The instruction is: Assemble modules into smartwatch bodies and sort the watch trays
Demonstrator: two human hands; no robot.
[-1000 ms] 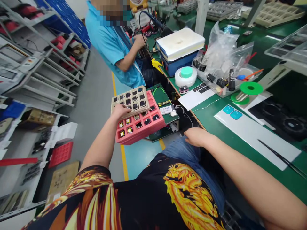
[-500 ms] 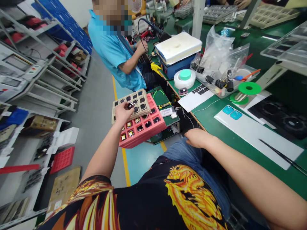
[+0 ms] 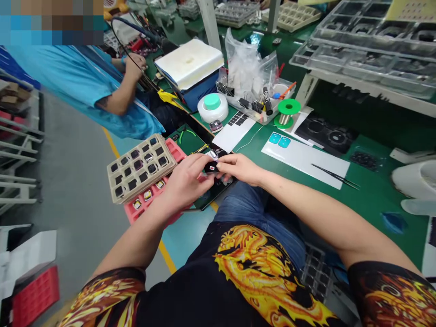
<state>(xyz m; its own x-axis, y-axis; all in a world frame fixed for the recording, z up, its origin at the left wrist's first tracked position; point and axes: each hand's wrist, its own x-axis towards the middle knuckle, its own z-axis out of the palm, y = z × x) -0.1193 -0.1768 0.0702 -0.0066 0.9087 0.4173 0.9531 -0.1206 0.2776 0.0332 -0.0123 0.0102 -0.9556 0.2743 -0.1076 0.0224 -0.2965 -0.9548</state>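
Between my two hands, in front of my lap, is a small dark watch-like case [image 3: 211, 168] with a little white and red label on its face. My left hand [image 3: 190, 179] pinches its left side, and the fingertips of my right hand [image 3: 238, 169] close on its right side. To the left lies a beige compartment tray [image 3: 131, 187] with several dark square parts in its pockets. It rests on a red tray [image 3: 143, 206] whose pockets hold more parts with yellow and white insides.
A co-worker in a blue shirt [image 3: 102, 86] sits at the left. On the green bench are a blue box [image 3: 200, 93], white tape roll [image 3: 218, 113], bin of bags and clips [image 3: 262, 116], green solder spool [image 3: 289, 107], white sheet [image 3: 299, 161] and tweezers [image 3: 334, 176].
My left hand has come from the beige tray to the front of my lap with the case. My right hand has risen to meet it. The view has turned right.
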